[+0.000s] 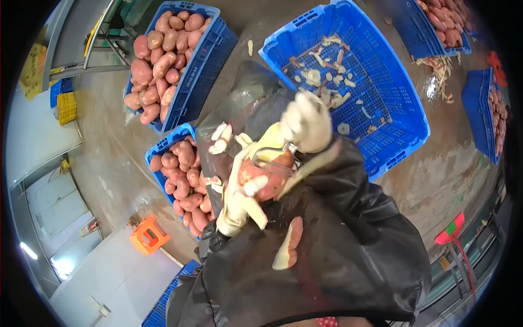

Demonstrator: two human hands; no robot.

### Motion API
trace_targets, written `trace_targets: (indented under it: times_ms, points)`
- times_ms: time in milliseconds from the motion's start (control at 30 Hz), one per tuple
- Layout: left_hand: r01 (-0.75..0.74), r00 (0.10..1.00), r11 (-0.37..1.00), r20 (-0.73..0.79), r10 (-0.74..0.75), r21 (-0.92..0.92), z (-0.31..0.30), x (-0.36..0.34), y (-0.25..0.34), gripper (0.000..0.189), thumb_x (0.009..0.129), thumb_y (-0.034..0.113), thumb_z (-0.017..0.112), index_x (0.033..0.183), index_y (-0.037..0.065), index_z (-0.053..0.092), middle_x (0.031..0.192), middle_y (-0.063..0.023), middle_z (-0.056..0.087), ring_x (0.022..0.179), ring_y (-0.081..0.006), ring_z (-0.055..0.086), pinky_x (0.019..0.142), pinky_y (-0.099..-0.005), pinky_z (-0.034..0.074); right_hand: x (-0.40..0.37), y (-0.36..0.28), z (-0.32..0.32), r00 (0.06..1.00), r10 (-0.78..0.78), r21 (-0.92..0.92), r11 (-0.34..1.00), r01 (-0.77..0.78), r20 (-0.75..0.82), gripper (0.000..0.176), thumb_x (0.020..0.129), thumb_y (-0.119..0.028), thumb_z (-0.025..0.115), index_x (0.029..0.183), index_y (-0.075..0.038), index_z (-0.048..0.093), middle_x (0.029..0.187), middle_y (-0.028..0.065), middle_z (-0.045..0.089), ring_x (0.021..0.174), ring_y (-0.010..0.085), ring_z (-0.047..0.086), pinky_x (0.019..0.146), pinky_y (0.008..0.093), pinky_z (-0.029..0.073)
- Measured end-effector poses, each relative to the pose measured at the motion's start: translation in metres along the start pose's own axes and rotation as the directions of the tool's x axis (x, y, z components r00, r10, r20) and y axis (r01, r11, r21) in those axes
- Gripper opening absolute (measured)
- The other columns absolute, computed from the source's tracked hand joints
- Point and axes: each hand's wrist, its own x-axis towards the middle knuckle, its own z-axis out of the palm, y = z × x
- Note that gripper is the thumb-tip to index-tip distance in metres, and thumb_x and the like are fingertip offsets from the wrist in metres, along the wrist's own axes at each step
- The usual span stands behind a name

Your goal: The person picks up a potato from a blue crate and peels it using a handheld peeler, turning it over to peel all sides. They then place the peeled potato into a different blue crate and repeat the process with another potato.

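Note:
My left hand [235, 199], in a pale glove, is wrapped round a red-skinned potato [271, 188] above my lap. Part of the potato is bare and yellow. My right hand [308, 122], also gloved and slightly blurred, grips a metal peeler [292, 147] whose frame lies across the potato. A long peel strip [316, 163] hangs beside the potato on the right. On my black apron [348, 261] lies a curled piece of peel [289, 246]. More peel scraps [220, 139] stick to the apron left of the potato.
A blue crate [403, 90] with peel scraps stands ahead to the right. Potatoes fill a blue crate [204, 82] ahead left and a nearer crate [153, 153]. Further potato crates [476, 117] stand at right. An orange stool [150, 234] sits at left on the wet floor.

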Motion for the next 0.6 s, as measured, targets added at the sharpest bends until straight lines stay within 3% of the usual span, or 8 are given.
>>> trace_targets:
  times_ms: [100,200,233,267,300,433,467,600]
  points:
    - [0.136,0.989,0.977,-0.041,-0.144,-0.163,-0.006,-0.002,-0.005,0.063,0.072,0.017,0.057,0.129,0.0,0.037,0.124,-0.012,0.046,0.118,-0.0243,0.042,0.103,-0.0337,0.029,0.031,-0.035,-0.003,0.953,-0.089,-0.182,0.983,0.037,-0.288,0.024,0.092,-0.028,0.04,0.074,-0.014,0.047,0.05,0.0041,0.037,0.04,0.0185,0.039,0.042,0.0343,0.036]
    - [0.058,0.997,0.927,-0.021,-0.071,-0.37,0.001,0.003,-0.007,0.058,0.077,0.016,0.053,0.129,-0.002,0.037,0.128,-0.0136,0.046,0.118,-0.0233,0.044,0.101,-0.0358,0.033,0.009,-0.028,0.029,0.922,0.129,0.539,0.778,-0.323,0.365,0.039,0.091,-0.032,0.045,0.055,-0.018,0.038,0.047,-0.0005,0.044,0.044,0.0148,0.046,0.047,0.0314,0.04]
    - [0.11,0.99,0.91,-0.038,-0.137,-0.4,0.003,0.0,-0.006,0.057,0.078,0.017,0.053,0.13,-0.002,0.036,0.128,-0.014,0.046,0.118,-0.0236,0.045,0.102,-0.0362,0.033,0.011,-0.023,0.025,0.998,0.011,-0.131,0.991,-0.004,0.054,0.039,0.091,-0.03,0.045,0.055,-0.016,0.039,0.047,0.0005,0.044,0.044,0.0161,0.047,0.047,0.0325,0.041]
    - [0.156,0.979,0.889,-0.052,-0.197,-0.43,0.003,-0.003,-0.004,0.057,0.079,0.017,0.053,0.13,-0.002,0.036,0.128,-0.0143,0.046,0.118,-0.0239,0.045,0.102,-0.0366,0.034,0.02,-0.02,0.018,0.954,-0.285,-0.792,0.602,0.105,-0.09,0.04,0.091,-0.029,0.044,0.054,-0.015,0.04,0.047,0.0015,0.043,0.044,0.0174,0.047,0.048,0.0335,0.042]
    - [0.134,0.986,0.913,-0.041,-0.162,-0.385,0.002,0.0,-0.007,0.056,0.082,0.023,0.052,0.13,-0.001,0.037,0.127,-0.0137,0.047,0.117,-0.0242,0.046,0.101,-0.0369,0.035,0.035,-0.032,0.006,0.919,-0.073,-0.084,0.996,0.044,-0.387,0.039,0.092,-0.026,0.042,0.056,-0.012,0.042,0.047,0.0044,0.044,0.043,0.02,0.046,0.048,0.0341,0.043]
    - [0.279,0.91,0.772,-0.099,-0.402,-0.571,-0.002,-0.005,-0.005,0.061,0.086,0.045,0.051,0.127,0.001,0.041,0.128,-0.0115,0.048,0.114,-0.0252,0.049,0.1,-0.0386,0.036,0.016,-0.031,0.016,0.97,0.191,0.511,0.825,-0.243,0.153,0.039,0.092,-0.032,0.046,0.059,-0.012,0.042,0.054,0.0031,0.045,0.053,0.0192,0.049,0.053,0.0379,0.045]
    - [0.311,0.908,0.745,-0.048,-0.417,-0.59,-0.004,-0.007,-0.003,0.062,0.087,0.046,0.05,0.128,0.001,0.039,0.127,-0.0138,0.047,0.113,-0.0247,0.049,0.1,-0.0378,0.037,0.01,-0.019,0.028,0.972,0.217,0.303,0.936,-0.18,-0.093,0.035,0.092,-0.032,0.048,0.063,-0.013,0.043,0.054,0.0017,0.043,0.053,0.0207,0.049,0.053,0.0391,0.045]
    - [-0.195,0.965,0.856,-0.062,0.254,0.48,-0.006,-0.006,-0.013,0.108,0.048,0.02,0.087,0.136,0.001,0.027,0.13,-0.0163,0.041,0.118,-0.0244,0.042,0.1,-0.0348,0.034,0.005,-0.011,0.037,0.961,0.141,0.148,0.983,-0.108,-0.237,0.03,0.09,-0.028,0.052,0.067,-0.011,0.044,0.054,0.0036,0.042,0.051,0.0217,0.049,0.05,0.0395,0.044]
